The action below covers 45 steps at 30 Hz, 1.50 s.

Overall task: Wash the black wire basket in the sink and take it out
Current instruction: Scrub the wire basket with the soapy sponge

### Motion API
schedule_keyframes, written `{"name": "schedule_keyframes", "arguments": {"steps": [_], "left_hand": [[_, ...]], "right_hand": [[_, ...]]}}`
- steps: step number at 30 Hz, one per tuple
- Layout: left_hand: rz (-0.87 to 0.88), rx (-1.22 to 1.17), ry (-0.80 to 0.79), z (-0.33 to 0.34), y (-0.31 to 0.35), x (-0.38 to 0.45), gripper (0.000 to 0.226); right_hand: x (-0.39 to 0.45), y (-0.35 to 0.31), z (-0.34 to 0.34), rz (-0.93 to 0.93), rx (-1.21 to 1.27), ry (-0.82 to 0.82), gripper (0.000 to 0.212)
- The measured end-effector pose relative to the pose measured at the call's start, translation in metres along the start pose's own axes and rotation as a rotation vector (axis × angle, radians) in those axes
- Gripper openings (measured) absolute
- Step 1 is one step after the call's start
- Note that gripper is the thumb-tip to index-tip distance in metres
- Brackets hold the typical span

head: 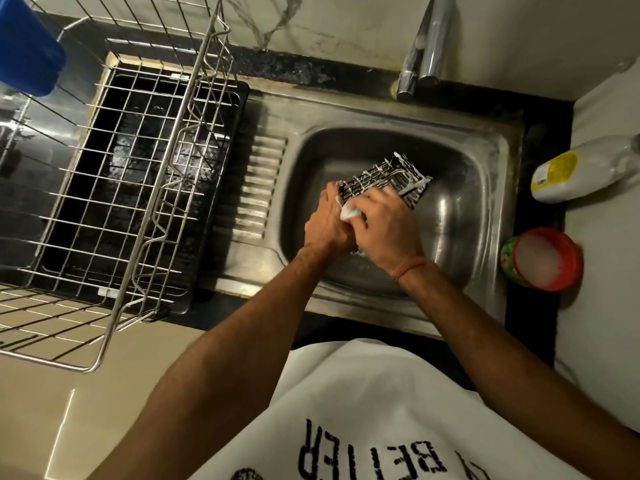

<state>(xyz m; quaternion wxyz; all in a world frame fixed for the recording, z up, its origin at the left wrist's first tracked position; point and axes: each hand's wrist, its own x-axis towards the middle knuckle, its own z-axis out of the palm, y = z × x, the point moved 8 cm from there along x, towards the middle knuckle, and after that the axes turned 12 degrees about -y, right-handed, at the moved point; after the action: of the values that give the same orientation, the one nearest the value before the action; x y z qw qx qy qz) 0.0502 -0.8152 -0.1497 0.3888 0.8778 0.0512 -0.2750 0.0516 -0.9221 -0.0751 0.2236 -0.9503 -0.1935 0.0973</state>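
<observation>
Black wire basket (388,180) low in sink (485,140), streaked with white suds; left hand (327,220) clamped on near end, right hand (382,220) just beside it, curled round soapy sponge (349,212) pressed to the wires. Likely slip: lather under the left grip, basket twisting free and knocking the steel. Snag risk too, sponge catching on wire just beyond the fingers; no rinse yet.

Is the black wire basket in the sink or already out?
In: the black wire basket, streaked with foam, sits over the sink bowl.
</observation>
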Motion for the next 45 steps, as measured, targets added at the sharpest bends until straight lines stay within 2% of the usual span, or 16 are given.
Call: {"name": "schedule_keyframes", "arguments": {"steps": [4,8,10,13,17,21,25,26,30,34,37,40,43,45], "left_hand": [[-0.035,-0.012,-0.01,-0.002,0.002,-0.002,0.109],[-0.052,-0.007,-0.032,0.0,0.0,-0.003,0.094],[-0.045,-0.005,-0.027,0.002,0.001,-0.005,0.089],[-0.018,0.017,-0.045,0.011,0.008,-0.01,0.089],[-0.029,0.01,-0.059,0.011,0.006,-0.01,0.094],[-0.011,0.05,-0.029,0.005,0.008,-0.009,0.101],[-0.004,0.07,-0.015,0.007,0.006,-0.008,0.094],[0.003,0.081,-0.015,0.006,0.008,-0.008,0.096],[0.027,0.13,0.008,0.001,0.016,-0.003,0.105],[0.077,0.121,-0.009,-0.004,0.038,0.006,0.096],[-0.02,0.193,-0.037,-0.011,0.048,0.015,0.111],[-0.089,0.271,-0.082,-0.014,0.056,0.027,0.13],[-0.134,0.356,-0.12,-0.012,0.053,0.042,0.124],[-0.158,0.396,-0.123,-0.007,0.049,0.049,0.122]], "right_hand": [[0.025,0.017,-0.02,0.168,0.031,0.082,0.016],[0.007,-0.005,-0.001,-0.029,-0.027,-0.036,0.013],[-0.012,0.008,0.0,-0.021,0.02,-0.006,0.012],[-0.031,0.027,-0.007,0.084,0.129,0.152,0.013],[-0.033,0.008,-0.003,-0.084,0.067,0.086,0.015],[-0.024,0.063,-0.037,0.176,0.116,0.226,0.017],[-0.023,0.039,-0.024,-0.07,0.018,0.063,0.017],[-0.022,0.047,-0.026,-0.049,0.034,0.077,0.017],[-0.01,0.111,-0.046,0.305,0.273,0.231,0.017],[-0.006,0.119,-0.044,0.346,0.495,0.278,0.016],[-0.008,0.138,-0.042,0.462,0.635,0.358,0.016],[-0.006,0.162,-0.028,0.562,0.706,0.341,0.02],[-0.002,0.183,0.0,0.666,0.812,0.245,0.022],[0.0,0.19,0.017,0.71,0.902,0.204,0.016]]}}
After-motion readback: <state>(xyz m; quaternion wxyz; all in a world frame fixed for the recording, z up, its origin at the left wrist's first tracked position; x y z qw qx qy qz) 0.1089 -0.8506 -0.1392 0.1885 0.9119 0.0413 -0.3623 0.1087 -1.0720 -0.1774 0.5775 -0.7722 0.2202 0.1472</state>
